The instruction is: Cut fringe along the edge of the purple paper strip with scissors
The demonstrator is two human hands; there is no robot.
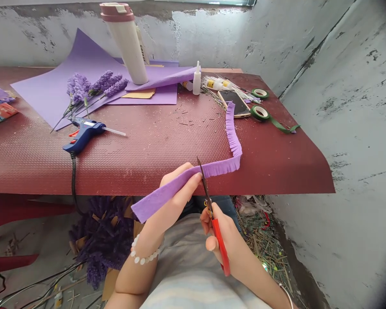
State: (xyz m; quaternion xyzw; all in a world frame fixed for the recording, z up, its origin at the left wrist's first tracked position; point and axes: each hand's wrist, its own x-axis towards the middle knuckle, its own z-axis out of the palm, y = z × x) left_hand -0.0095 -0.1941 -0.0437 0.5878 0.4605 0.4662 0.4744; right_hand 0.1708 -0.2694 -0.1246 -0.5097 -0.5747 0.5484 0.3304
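Note:
A long purple felt-like strip (162, 194) is pinched in my left hand (181, 189), between thumb and fingers. Its near part is uncut; beyond my thumb its edge is snipped into a fringe, which bends and runs back over the table to a phone (233, 103). My right hand (227, 229) is closed around red-handled scissors (219, 240). The dark blades point away from me and cross the strip right beside my left thumb. Whether the blades are fully together is hard to tell.
On the dark red table (167, 150) lie a blue glue gun (85, 135), purple flower stems (91, 86) and purple sheets (48, 92). A tall cup (127, 47), a small white bottle (197, 80) and green tape rolls (260, 113) are farther back. A wall (341, 107) borders the right.

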